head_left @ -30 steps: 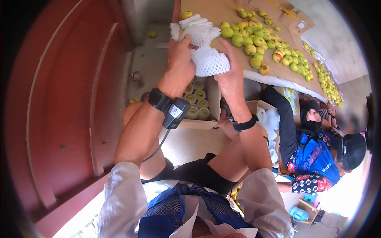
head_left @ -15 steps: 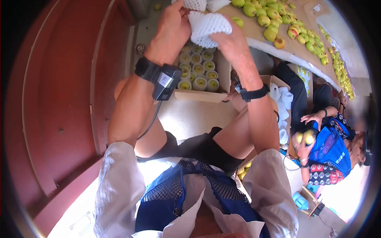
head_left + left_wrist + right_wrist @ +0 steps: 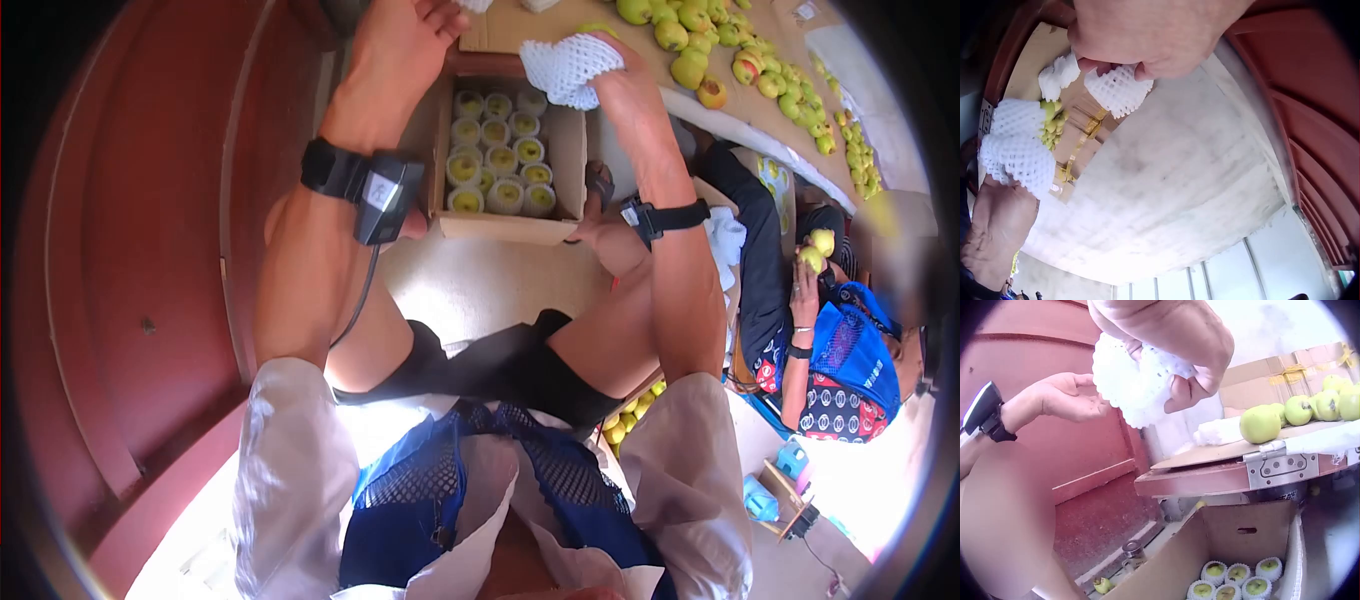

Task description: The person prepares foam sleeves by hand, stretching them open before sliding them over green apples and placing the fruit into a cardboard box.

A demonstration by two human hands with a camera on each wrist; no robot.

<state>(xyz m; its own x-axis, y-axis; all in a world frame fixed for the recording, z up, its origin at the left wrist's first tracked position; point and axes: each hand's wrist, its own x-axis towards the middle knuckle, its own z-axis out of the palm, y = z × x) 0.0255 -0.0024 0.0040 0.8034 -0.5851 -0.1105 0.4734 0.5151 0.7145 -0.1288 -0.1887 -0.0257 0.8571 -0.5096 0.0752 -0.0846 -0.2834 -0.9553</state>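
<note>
My right hand (image 3: pixel 635 100) grips a white foam fruit net (image 3: pixel 568 70) above the table's near edge; thumb and fingers curl round it in the right wrist view. Whatever the bunched net holds is hidden. At the top of the head view is my left hand (image 3: pixel 400 50), to the left of the right one. In the left wrist view its fingers pinch another foam net (image 3: pixel 1119 90). Below the hands stands a cardboard box (image 3: pixel 510 228) with rows of apples (image 3: pixel 500 160) in foam nets.
Loose green apples (image 3: pixel 690 70) cover the cardboard-topped table (image 3: pixel 1210 453), with more foam nets (image 3: pixel 1219 431) near its edge. A red door (image 3: pixel 150 250) stands at the left. A seated person in a blue vest (image 3: pixel 850 340) holds apples at the right. A jar (image 3: pixel 1134 550) stands beside the box.
My hands have drawn apart, the left up and left, the right to the right with its foam net. The box shows more fully. The person at the right has raised two apples.
</note>
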